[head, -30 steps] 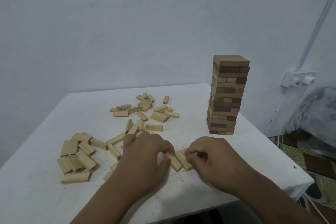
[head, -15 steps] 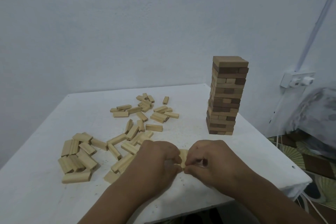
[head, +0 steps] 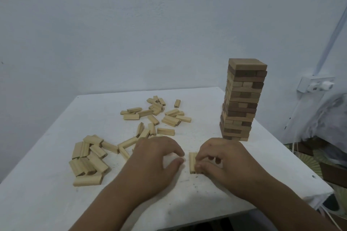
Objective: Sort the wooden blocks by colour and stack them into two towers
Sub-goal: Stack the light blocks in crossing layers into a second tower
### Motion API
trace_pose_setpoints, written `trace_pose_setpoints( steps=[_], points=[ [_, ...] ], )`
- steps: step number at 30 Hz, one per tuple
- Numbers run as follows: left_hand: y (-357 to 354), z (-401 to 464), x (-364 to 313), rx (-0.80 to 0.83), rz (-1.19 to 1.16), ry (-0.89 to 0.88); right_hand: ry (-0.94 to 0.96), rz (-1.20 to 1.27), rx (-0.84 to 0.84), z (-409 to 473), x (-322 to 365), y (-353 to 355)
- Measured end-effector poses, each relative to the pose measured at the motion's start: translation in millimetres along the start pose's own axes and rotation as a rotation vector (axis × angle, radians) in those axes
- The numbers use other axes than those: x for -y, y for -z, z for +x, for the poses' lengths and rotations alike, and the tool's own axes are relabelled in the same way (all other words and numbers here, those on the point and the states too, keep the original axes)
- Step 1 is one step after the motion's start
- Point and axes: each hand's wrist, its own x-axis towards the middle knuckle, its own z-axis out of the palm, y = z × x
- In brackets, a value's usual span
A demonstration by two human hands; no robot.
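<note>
One head camera looks forward and down at the near tabletop [head: 47, 184], facing the wall [head: 131, 33] behind.

The loose blocks [head: 90, 157] at left and centre are pale, matt, unvarnished wood with visible grain, the tower [head: 242, 99] at right mixes pale and dark brown matt wood, and the table [head: 47, 202] surface is white, matt and lightly speckled.
</note>
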Motion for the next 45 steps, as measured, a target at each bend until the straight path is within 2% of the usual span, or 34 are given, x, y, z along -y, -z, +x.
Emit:
trace_pose_setpoints(
  steps=[3,7,12,18,21,24,29,32,37,39,42,45],
  points=[
    [24,-8,15,-0.045,0.006,0.074,0.036,0.004,0.012,6,11,-8],
    [63,4,50,-0.123,-0.044,0.233,0.029,0.091,-0.077,40,23,-19],
    [85,68,110,-0.092,-0.003,0.268,-0.099,0.054,-0.035,130,14,-37],
    [54,166,153,0.279,0.082,0.214,-0.318,-0.102,0.032,225,-24,-59],
    [21,197,163,0.404,0.118,0.148,-0.315,-0.171,0.081,248,-43,-61],
    [4,204,168,0.566,0.246,0.053,-0.283,-0.094,0.159,261,-45,-64],
    [24,177,182,0.494,0.076,0.164,-0.106,-0.006,0.183,254,-22,-77],
    [48,142,184,0.51,0.073,0.152,-0.06,0.045,0.193,241,-5,-86],
    [74,77,173,0.469,-0.027,0.262,0.005,0.044,0.212,216,31,-102],
    [81,54,167,0.404,-0.03,0.293,0.025,0.041,0.238,204,43,-105],
    [84,26,161,0.286,-0.246,0.516,0.0,0.028,0.265,189,53,-106],
    [90,-3,164,0.173,-0.285,0.588,-0.023,0.055,0.256,170,62,-96]
  ],
)
